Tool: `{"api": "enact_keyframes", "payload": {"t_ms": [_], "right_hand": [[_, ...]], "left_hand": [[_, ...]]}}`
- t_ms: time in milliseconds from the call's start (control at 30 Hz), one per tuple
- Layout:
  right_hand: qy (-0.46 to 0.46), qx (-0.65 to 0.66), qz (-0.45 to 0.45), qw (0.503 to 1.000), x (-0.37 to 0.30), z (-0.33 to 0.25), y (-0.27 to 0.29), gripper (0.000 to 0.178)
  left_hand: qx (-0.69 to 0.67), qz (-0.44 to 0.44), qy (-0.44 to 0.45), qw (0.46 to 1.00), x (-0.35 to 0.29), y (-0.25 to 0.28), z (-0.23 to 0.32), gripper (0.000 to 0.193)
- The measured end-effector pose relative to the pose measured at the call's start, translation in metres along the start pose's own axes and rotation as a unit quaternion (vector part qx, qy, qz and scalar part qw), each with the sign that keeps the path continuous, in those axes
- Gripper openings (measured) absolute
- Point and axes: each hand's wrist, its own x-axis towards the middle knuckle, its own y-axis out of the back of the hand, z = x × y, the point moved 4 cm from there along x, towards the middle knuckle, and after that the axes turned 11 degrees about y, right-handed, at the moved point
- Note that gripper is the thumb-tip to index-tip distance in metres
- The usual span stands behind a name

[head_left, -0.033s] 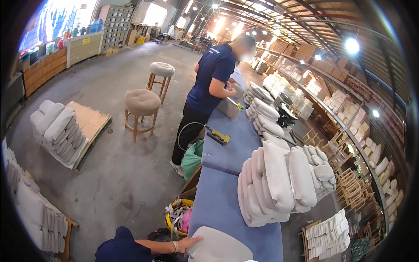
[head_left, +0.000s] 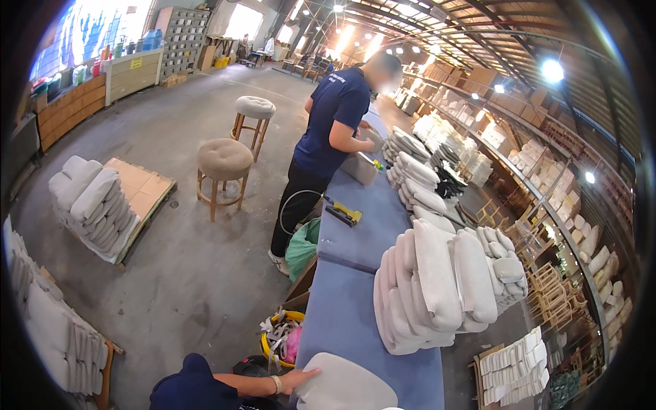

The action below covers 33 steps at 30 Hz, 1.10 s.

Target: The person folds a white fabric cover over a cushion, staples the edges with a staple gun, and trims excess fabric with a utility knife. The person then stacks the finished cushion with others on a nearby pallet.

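One pale cushion (head_left: 350, 384) in hand, completion unclear.
My left hand (head_left: 298, 380) grips its edge; I can't tell the unseen right hand's hold or whether the stacked cushions (head_left: 437, 280) are finished.

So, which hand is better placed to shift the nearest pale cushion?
Probably the left hand: it touches the pale cushion at its left edge; the right hand is out of view.

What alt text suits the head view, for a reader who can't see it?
The wearer's left grip, a bare hand, touches a pale grey cushion on a blue table. Stacked cushions and a yellow-and-black tool lie farther along it; beyond, a co-worker stands holding a grey piece.
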Motion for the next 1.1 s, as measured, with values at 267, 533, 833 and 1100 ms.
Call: {"api": "enact_keyframes", "payload": {"t_ms": [267, 533, 833, 1100], "right_hand": [[-0.045, 0.345, 0.047, 0.936, -0.062, -0.01, 0.006, 0.047], [-0.071, 0.391, 0.089, 0.913, -0.093, -0.112, -0.053, 0.045], [-0.012, 0.053, -0.071, 0.996, -0.027, -0.031, -0.058, 0.056], [-0.042, -0.042, -0.038, 0.998, -0.038, -0.062, -0.054, 0.066]], "left_hand": [[0.124, 0.036, -0.132, 0.983, -0.048, -0.075, 0.066, 0.071], [0.163, 0.081, -0.182, 0.966, -0.051, -0.058, 0.053, 0.07], [0.157, 0.152, -0.077, 0.973, -0.028, -0.011, 0.034, 0.097], [0.163, 0.096, -0.051, 0.981, -0.028, -0.024, 0.035, 0.103]]}}
